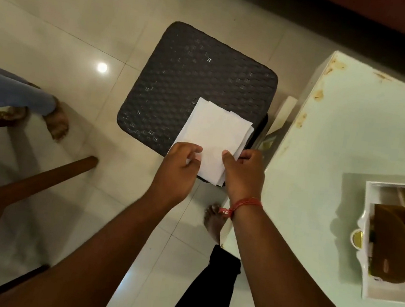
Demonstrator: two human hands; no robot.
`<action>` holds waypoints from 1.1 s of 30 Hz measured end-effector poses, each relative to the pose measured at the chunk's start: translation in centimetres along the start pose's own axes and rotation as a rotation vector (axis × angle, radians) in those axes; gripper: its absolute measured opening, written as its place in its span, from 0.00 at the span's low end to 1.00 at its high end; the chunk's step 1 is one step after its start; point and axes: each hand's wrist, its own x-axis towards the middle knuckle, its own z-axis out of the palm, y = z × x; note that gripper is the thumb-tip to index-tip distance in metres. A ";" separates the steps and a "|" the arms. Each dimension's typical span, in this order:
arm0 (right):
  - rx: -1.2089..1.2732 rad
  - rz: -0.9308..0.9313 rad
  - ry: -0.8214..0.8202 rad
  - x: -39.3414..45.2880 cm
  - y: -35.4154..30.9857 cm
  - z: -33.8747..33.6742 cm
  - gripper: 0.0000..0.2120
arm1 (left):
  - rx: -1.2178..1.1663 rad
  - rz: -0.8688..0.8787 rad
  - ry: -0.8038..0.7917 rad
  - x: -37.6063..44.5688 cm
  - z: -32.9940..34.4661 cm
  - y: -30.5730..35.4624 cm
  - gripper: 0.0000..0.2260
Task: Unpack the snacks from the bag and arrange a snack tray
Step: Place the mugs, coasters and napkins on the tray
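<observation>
Both hands pinch a flat white paper bag [211, 139] on a dark woven stool [193, 80] — left hand [181, 166], right hand [242, 174]. Likely unpacked; the white rectangular snack tray [358, 290] sits on the pale desk [340, 133] — arranging comes next.

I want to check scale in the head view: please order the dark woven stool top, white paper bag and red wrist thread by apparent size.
1. Dark woven stool top
2. White paper bag
3. Red wrist thread
</observation>
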 end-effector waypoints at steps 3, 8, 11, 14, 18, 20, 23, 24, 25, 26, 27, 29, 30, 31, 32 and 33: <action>0.000 -0.020 0.062 -0.1 -0.2 0.4 0.08 | -0.016 0.012 -0.016 0.1 -0.3 -0.2 0.12; 0.037 -0.041 0.150 -0.1 -0.4 1.9 0.14 | -0.040 0.031 -0.018 0.5 -0.5 -0.7 0.11; 0.032 -0.016 0.181 0.4 -0.3 2.3 0.17 | -0.033 0.034 -0.011 0.7 -0.5 -0.8 0.11; -0.051 -0.069 0.200 0.8 -0.3 2.0 0.13 | -0.003 0.036 -0.005 0.8 -0.5 -0.7 0.11; -0.149 -0.175 0.190 1.0 0.0 1.8 0.06 | 0.220 0.119 0.164 1.2 -0.8 -0.8 0.13; -0.123 -0.169 0.176 1.1 0.0 1.9 0.05 | 0.373 0.132 0.257 1.8 -1.0 -0.8 0.15; -0.023 -0.128 0.193 1.2 -0.2 1.4 0.03 | 0.424 0.108 0.169 2.4 -0.5 -0.4 0.16; 0.017 -0.110 0.204 1.2 -0.2 1.0 0.03 | 0.423 0.119 0.132 2.4 -0.2 -0.2 0.15; 0.055 -0.092 0.214 1.2 -0.1 0.6 0.03 | 0.414 0.133 0.097 2.3 0.2 -0.1 0.15; 0.088 -0.076 0.219 1.2 0.0 0.2 0.03 | 0.394 0.139 0.071 2.1 0.6 0.1 0.15; 0.116 -0.060 0.210 1.2 0.2 -0.3 0.04 | 0.370 0.131 0.054 1.7 1.0 0.3 0.14; 0.146 -0.019 0.137 1.3 0.6 -1.0 0.09 | 0.322 0.086 0.050 1.1 1.7 0.5 0.14; 0.140 0.002 0.079 1.4 0.7 -1.4 0.12 | 0.299 0.058 0.055 0.7 2.1 0.6 0.13; 0.122 0.009 0.018 1.6 0.8 -1.8 0.14 | 0.269 0.030 0.061 0.4 2.3 0.7 0.13; 0.104 -0.001 -0.039 1.8 1.0 -2.2 0.15 | 0.230 0.015 0.075 0.1 2.5 0.9 0.13; 0.094 -0.029 -0.085 2.0 1.0 -2.9 0.15 | 0.189 0.016 0.101 -0.3 2.8 1.1 0.12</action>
